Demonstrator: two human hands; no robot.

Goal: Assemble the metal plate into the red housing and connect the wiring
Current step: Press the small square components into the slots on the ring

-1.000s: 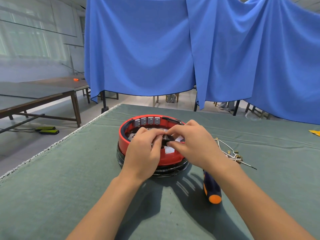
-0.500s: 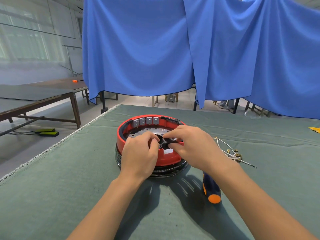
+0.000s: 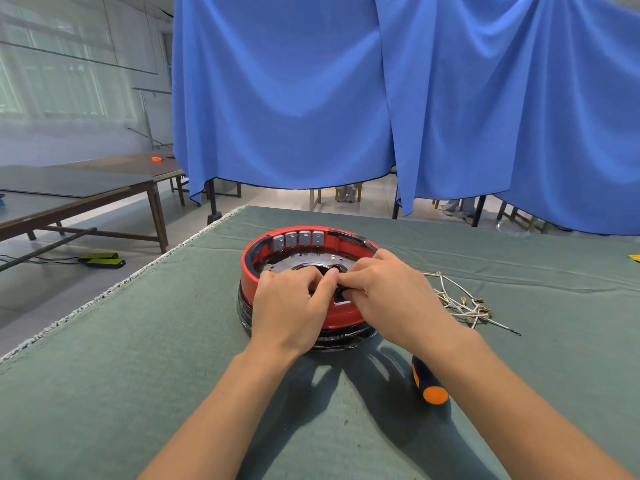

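Observation:
A round red housing on a black base stands mid-table. A perforated metal plate lies inside it, below a row of grey terminal blocks on the far wall. Over the housing's near rim, my left hand and my right hand meet fingertip to fingertip. Together they pinch a small black part, which the fingers mostly hide. A bundle of white wires with brass terminals lies on the cloth right of the housing.
A screwdriver with a dark and orange handle lies by my right forearm. Green felt covers the table, whose left edge runs diagonally. Blue curtains hang behind, and wooden tables stand at left.
Both hands have shifted slightly and closed in on each other over the near rim. The black part, plainly seen earlier, is now mostly covered by the fingers.

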